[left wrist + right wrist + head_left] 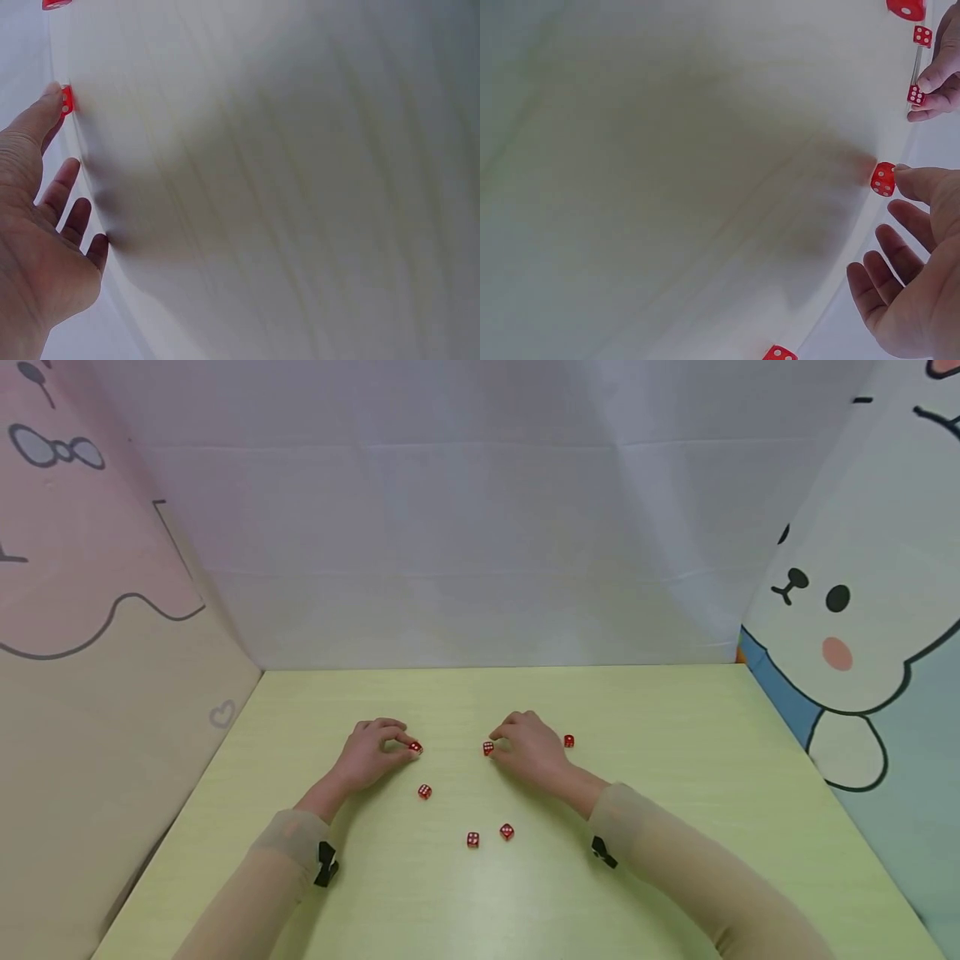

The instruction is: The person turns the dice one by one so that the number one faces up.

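At the far left of centre my left hand (pixel 373 752) pinches a red die (pixel 416 747) with white pips between thumb and index finger. The left wrist view shows this die (pixel 67 100) partly hidden by the fingertips. To the right, my right hand (pixel 531 747) holds another red die (pixel 488 748) at the tips of its thumb and index finger, close over the table. This die (pixel 883 179) shows more fully in the right wrist view, and the other fingers spread loosely there. Just beyond the right hand's outer side lies a third red die (pixel 569 741).
Nearer the person lie more red dice: one (pixel 424 792) below the left hand, and a pair, the left die (pixel 472 840) and the right die (pixel 507 832), near the middle. The pale table (pixel 645 902) meets a white back sheet (pixel 480 552) and printed side panels.
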{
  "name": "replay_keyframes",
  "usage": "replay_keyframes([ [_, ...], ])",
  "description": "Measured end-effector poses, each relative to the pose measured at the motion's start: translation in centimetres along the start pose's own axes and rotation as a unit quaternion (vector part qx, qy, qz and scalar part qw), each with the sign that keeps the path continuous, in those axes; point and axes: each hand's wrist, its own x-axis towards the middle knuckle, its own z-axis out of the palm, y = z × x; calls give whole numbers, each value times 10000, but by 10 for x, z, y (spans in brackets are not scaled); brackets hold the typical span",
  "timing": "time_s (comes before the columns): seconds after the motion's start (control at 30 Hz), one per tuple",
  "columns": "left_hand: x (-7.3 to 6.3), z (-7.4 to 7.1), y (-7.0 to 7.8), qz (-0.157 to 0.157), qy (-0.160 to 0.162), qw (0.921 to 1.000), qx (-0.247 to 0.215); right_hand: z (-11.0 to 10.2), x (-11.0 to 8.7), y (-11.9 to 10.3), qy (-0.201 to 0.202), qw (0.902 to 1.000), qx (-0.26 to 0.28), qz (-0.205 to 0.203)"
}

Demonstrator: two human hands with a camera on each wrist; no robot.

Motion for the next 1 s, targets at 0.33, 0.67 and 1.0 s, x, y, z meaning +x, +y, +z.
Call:
replay_keyframes([
  [0.33, 0, 1, 0, -14, 40, 10000, -64, 2, 4, 1, 113, 9998, -171, -39],
  [0.67, 0, 0, 1, 18, 48, 10000, -28, 4, 4, 1, 141, 9998, -165, 17],
  [1.0, -1, 0, 1, 29, 46, 10000, 7, 7, 6, 2, 188, 9995, -240, 19],
])
